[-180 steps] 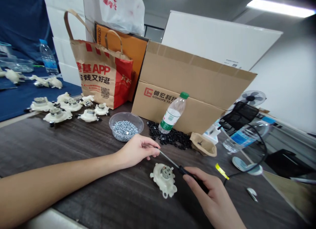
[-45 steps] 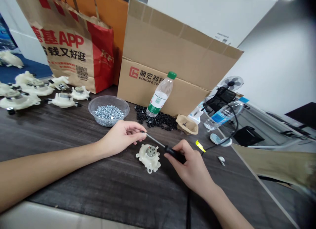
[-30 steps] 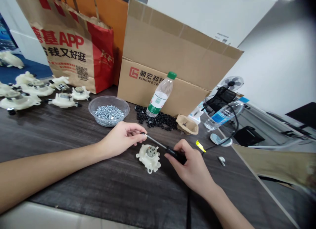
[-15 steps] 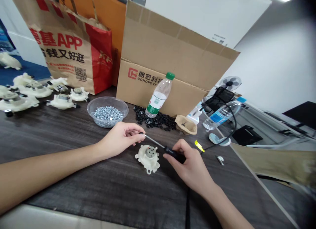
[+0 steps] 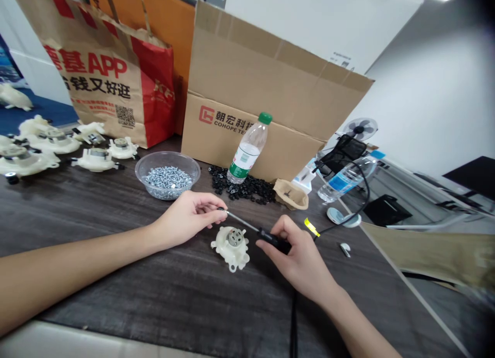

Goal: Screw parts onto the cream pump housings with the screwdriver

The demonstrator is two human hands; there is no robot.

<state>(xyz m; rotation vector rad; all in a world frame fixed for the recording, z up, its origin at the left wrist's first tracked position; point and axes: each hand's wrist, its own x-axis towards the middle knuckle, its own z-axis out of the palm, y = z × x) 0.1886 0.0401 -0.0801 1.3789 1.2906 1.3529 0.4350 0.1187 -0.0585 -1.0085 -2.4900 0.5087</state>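
From here I read "APP" and "KF" on the paper bag; my left grip pinches a dark piece. The carton shows "COHOPE TE", the cream motor housing sits in front on the bench, and my right grip clasps the screwdriver.

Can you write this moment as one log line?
left hand: pinching small black part | right hand: gripping screwdriver, tip at part | cream motor housing: on table
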